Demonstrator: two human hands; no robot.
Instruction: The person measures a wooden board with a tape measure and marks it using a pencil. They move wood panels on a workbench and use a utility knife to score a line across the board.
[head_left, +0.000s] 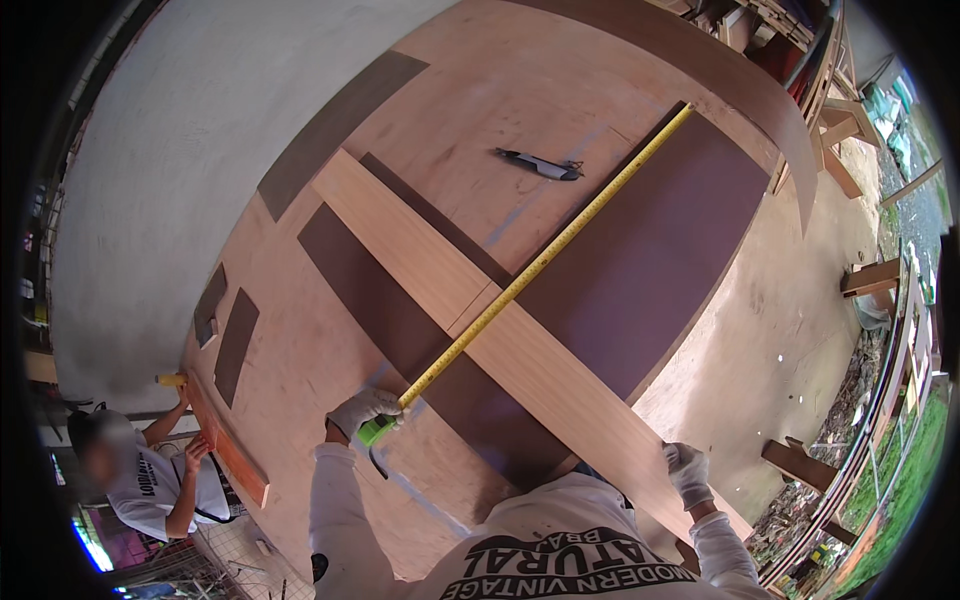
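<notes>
My left hand (362, 408), in a pale glove, is closed round a green tape measure (376, 431). Its yellow blade (570, 238) runs out to the far right, across a light wood-grain board (400, 225) and along a large dark brown sheet (650, 240). A thin line crosses the board close to the blade. My right hand (687, 472), gloved too, is closed on the board's right edge near my body; its fingertips are partly hidden. The board lies slantwise over the brown sheet and another dark strip (365, 285).
A grey-and-black folding tool, perhaps a utility knife (542, 164), lies on the wooden worktop (450, 110). Dark offcuts (237, 345) are at the left. There, a person (160, 485) handles an orange-brown strip (228, 440). A long brown strip (690, 50) curves along the far side.
</notes>
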